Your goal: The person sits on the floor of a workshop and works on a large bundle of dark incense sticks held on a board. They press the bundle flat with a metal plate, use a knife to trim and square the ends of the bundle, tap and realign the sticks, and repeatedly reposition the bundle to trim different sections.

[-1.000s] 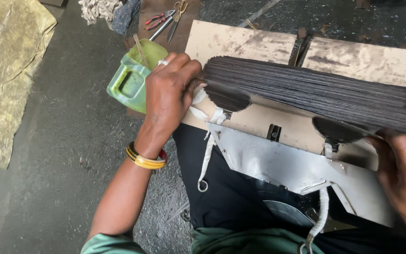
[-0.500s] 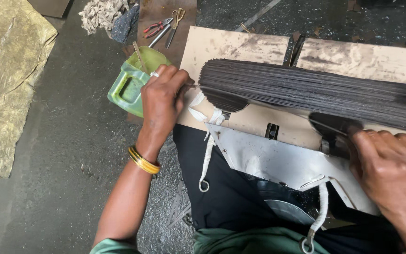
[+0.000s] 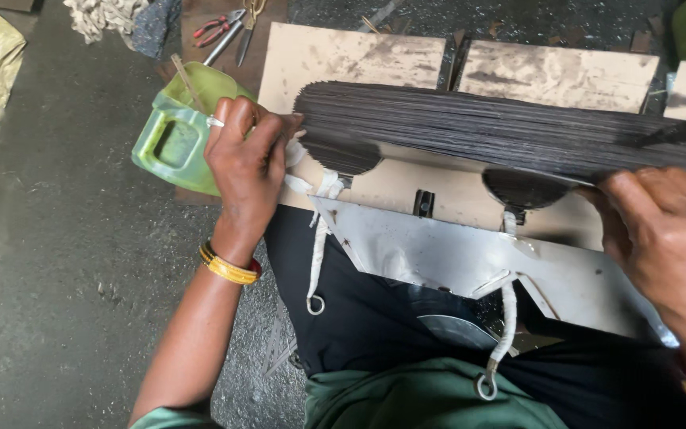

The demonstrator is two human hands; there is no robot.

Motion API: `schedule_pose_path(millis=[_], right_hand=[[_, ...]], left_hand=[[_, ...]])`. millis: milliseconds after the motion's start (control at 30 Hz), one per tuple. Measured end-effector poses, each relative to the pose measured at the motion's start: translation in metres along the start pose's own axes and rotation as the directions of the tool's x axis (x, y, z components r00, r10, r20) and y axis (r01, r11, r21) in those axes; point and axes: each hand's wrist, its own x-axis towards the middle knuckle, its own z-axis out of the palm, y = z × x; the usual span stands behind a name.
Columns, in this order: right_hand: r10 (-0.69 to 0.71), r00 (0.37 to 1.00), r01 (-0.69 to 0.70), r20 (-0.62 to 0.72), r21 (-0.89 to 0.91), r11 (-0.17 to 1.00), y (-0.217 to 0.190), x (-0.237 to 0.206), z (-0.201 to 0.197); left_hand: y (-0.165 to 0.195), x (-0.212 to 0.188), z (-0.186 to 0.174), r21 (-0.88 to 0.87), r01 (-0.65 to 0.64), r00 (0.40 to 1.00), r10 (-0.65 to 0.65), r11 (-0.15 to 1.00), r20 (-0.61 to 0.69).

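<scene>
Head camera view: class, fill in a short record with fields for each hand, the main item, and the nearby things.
Left hand: grips the left end of the long bundle of thin dark rods
Right hand: rests against the bundle's right part
Support: pale boards, grey metal plate
Nearby: green plastic jug, red-handled pliers
Wrist: yellow bangles

Bundle of dark wires [image 3: 502,131]: thin metal, matt. Plate [image 3: 470,258]: sheet metal, dull grey sheen. Boards [image 3: 359,56]: stained, rough wood. Jug [image 3: 172,135]: translucent green plastic, glossy. Straps [image 3: 317,246]: white cloth. Floor [image 3: 65,262]: rough, gritty.
</scene>
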Motion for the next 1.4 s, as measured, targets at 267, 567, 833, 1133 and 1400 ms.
schedule_pose_path(millis=[267, 567, 833, 1133, 1400], right_hand=[[0.029, 0.985, -0.022, -0.168, 0.044, 0.999, 0.018, -0.005, 0.0], [0.065, 0.945, -0.008, -0.321, 0.173, 0.985, 0.031, -0.018, 0.016], [0.14, 0.95, -0.052, -0.279, 0.301, 0.952, 0.042, -0.026, 0.033], [0.133, 0.963, -0.083, -0.236, 0.208, 0.975, 0.017, -0.01, 0.02], [0.104, 0.938, -0.043, -0.33, 0.185, 0.982, 0.016, -0.013, 0.011]], left_hand=[[0.018, -0.011, 0.027, 0.014, -0.062, 0.997, 0.063, 0.998, -0.033], [0.033, -0.013, 0.043, 0.128, -0.034, 0.998, 0.028, 0.991, 0.05], [0.023, 0.005, 0.035, -0.005, -0.132, 0.967, 0.13, 0.991, 0.219], [-0.001, 0.02, 0.001, -0.094, -0.053, 0.971, 0.073, 0.994, 0.227], [0.022, 0.028, 0.002, 0.142, -0.059, 0.96, 0.016, 0.988, 0.281]])
